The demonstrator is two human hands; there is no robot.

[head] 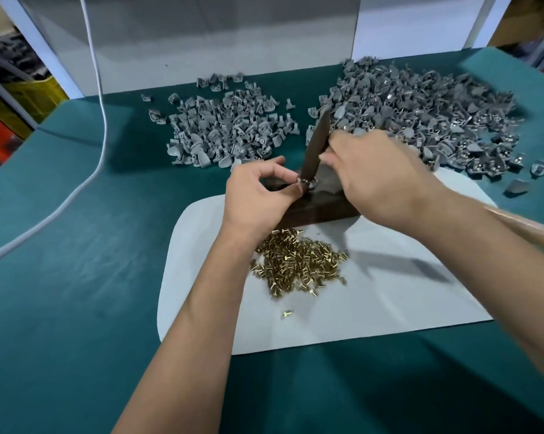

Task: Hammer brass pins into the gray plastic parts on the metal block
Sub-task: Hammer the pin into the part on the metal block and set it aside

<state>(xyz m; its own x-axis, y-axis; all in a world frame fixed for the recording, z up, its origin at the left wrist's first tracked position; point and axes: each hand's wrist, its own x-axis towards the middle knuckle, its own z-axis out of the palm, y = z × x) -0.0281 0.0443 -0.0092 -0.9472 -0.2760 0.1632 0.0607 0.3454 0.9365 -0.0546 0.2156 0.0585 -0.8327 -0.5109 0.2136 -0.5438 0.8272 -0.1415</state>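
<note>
Nearest the viewer, two bare forearms reach up from the bottom of the frame over a teal-covered surface (76, 308). A pale mat (374, 308) lies on it at centre, and on the mat's near part sits a loose heap of brass pins (299, 264), with one stray pin (287, 314) a little lower. Just above the heap, at the mat's far edge, stands the dark metal block (320, 208). The left hand (258, 192) is at the block's left end, thumb and forefinger pinched together on a small part (306, 182) sitting on top of the block. The right hand (380, 180) is blurred; its fingers are curled round the handle of a dark tool (316, 145), whose lower end meets that small part while its upper end leans up and to the right. Beyond the hands two heaps of gray plastic parts lie apart: a smaller heap (227, 130) at centre left, and a larger heap (421, 114) at upper right. A white cable (103, 120) runs down the left side of the frame, and a gray panel (202, 36) closes the back.
</note>
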